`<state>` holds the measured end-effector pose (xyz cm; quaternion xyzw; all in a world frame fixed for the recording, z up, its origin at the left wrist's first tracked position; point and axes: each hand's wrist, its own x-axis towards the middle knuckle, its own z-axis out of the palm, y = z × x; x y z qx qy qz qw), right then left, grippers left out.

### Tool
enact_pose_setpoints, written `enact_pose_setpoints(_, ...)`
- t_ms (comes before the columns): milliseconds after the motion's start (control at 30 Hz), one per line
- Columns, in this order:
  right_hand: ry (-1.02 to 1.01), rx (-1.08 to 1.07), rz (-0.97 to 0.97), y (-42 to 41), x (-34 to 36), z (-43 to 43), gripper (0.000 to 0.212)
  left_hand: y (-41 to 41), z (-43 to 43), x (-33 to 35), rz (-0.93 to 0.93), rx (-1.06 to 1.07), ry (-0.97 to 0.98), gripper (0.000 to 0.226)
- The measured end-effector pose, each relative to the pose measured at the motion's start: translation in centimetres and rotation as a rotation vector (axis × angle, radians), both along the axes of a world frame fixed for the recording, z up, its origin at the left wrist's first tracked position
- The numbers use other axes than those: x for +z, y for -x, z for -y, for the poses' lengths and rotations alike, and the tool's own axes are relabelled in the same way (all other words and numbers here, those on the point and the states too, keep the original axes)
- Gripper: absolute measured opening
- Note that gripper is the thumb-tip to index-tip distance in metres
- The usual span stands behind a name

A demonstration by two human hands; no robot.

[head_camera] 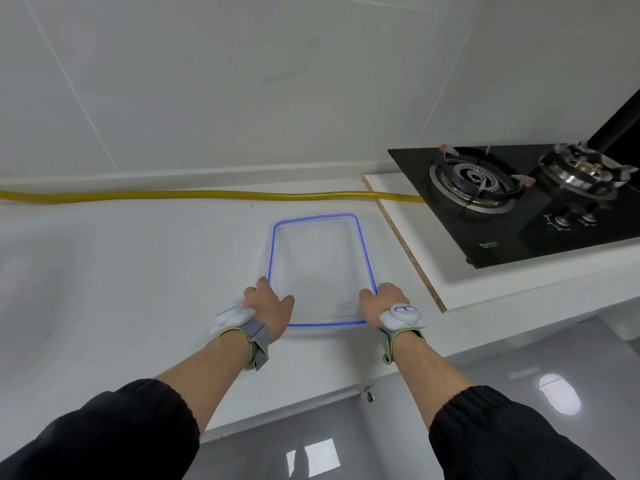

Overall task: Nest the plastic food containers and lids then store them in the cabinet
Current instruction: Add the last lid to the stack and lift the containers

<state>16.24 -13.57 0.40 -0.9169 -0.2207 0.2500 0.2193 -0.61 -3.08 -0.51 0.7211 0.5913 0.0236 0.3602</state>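
Clear plastic rectangular lid with a blue seal ring (320, 268), lying flat on the white countertop (138, 271), long axis running straight away from the body toward the wall. Gripped at the near end from both sides: left hand (268, 306) clamped on the near-left corner, right hand (382, 301) clamped on the near-right corner, thumbs over the top. Pretty evenly shared, neither hand closer. Probably about to lift it, so keeping it level matters. Further out: yellow hose (207, 195) along the back edge, black glass gas hob (519, 209) off to the right. No other containers or cabinet in sight.
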Motion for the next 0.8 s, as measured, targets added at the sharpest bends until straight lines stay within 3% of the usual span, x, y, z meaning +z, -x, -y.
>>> enact_pose_setpoints(133, -0.079, -0.086, -0.049, 1.8, 1.9, -1.0, 0.024, 1.8, -1.0, 1.1, 0.028, 0.016, 0.005, 0.055)
enact_pose_setpoints(300, -0.236, -0.207, -0.293, 5.3, 4.1, -3.4, 0.016, 5.5, -1.9, 2.5, 0.022, -0.011, 0.023, 0.052)
enact_pose_setpoints(600, -0.383, -0.095, -0.013, 13.0, 6.9, -6.3, 0.019, 9.8, -3.0, 7.7, 0.314, 0.027, 0.054, 0.055)
enact_pose_setpoints(733, -0.416, -0.027, 0.053, 17.2, 8.3, -7.9, 0.015, 11.9, -4.1, 10.3, 0.436, 0.041, 0.036, 0.042)
enact_pose_setpoints(800, -0.419, 0.029, 0.072, 19.8, 9.1, -8.9, 0.013, 13.6, -4.9, 11.4, 0.475, 0.061, 0.047, 0.052)
